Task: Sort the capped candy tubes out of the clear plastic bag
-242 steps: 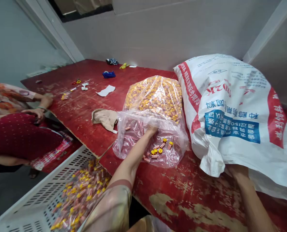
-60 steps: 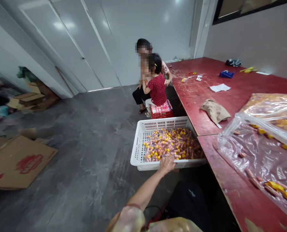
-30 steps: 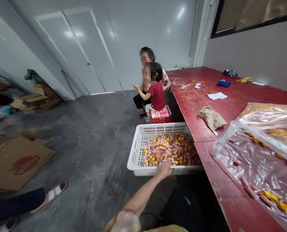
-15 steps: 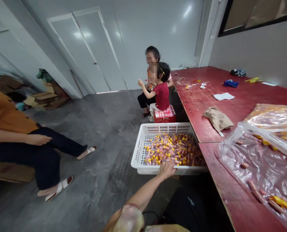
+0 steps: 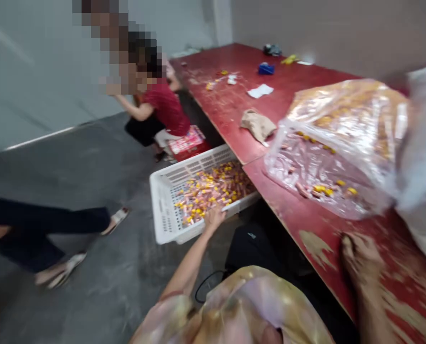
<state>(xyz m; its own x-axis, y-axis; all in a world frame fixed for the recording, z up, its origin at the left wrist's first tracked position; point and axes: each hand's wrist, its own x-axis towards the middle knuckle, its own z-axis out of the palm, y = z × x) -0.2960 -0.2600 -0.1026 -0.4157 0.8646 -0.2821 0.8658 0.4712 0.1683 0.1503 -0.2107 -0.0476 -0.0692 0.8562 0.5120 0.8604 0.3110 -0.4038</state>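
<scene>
In the head view, my left hand (image 5: 215, 218) is closed over the near rim of a white plastic basket (image 5: 168, 235), its fingers wrapped on the edge. Many small clear tubes with yellow caps (image 5: 202, 196) and pinkish contents lie in the basket, whose right end reaches under the table edge. On the red table (image 5: 299, 215) rests my right hand (image 5: 361, 255), back upward and slightly blurred. Its fingers are loosely bent and apart, with no object visible in them. A clear plastic bag (image 5: 335, 181) holding more yellow-capped pieces lies beyond it.
Farther along the table are a beige cloth (image 5: 258, 125), white paper (image 5: 260, 91) and a blue tape dispenser (image 5: 266, 69). Two people sit beyond the basket, one in a red top (image 5: 166, 105) on a red box (image 5: 189, 145). Another person's legs (image 5: 48, 224) extend in from the left.
The view has swung right and down, so the basket and people appear farther left. My right hand has come into view on the table. My left hand still grips the rim.
</scene>
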